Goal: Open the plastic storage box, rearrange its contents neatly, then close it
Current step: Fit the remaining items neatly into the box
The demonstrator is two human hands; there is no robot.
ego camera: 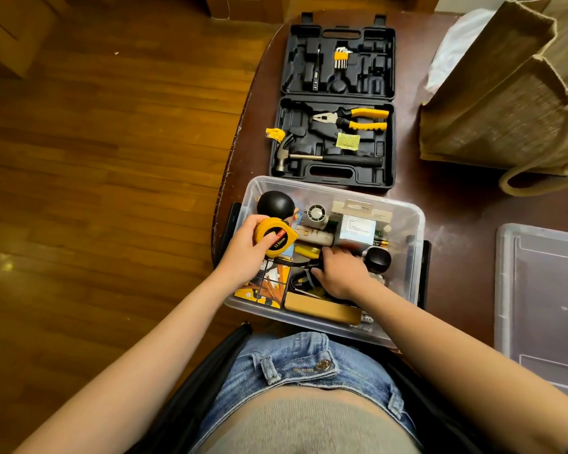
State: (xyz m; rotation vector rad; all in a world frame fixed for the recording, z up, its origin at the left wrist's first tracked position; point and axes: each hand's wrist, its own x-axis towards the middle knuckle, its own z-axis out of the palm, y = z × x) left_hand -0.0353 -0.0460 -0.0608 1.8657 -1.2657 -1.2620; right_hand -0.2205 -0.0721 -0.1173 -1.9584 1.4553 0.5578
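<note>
The plastic storage box (413, 224) sits open on the counter (456, 204) right in front of the person, at the centre of the view, so the first step looks done: its clear lid (545, 306) lies flat on the counter at 3 o'clock from the box, well apart from it. Rearranging appears to be midway. The contents are still a loose mix, among them a black ball (275, 204) at the box's 11 o'clock corner, a wooden block (322, 310) along the near wall at 6 o'clock, a printed orange card (269, 286) at 7 o'clock and a white-labelled packet (357, 229) towards 1 o'clock. Tidying and closing both remain.

The left hand (246, 253) is curled around a yellow tape measure (275, 236), held just above the box's 9 o'clock side, thumb across its face. The right hand (340, 273) reaches down among the items at the box's centre, fingers bent over something dark; whether it has actually gripped anything cannot be told, as the fingertips are hidden and blurred.

The tape measure's label reads "12.5mm", under a red band whose words are too small to make out. The packet's print is unreadable.

At 12 o'clock beyond the box lies an open black tool case (333, 103) holding pliers (351, 119) and a hammer (325, 157).
</note>
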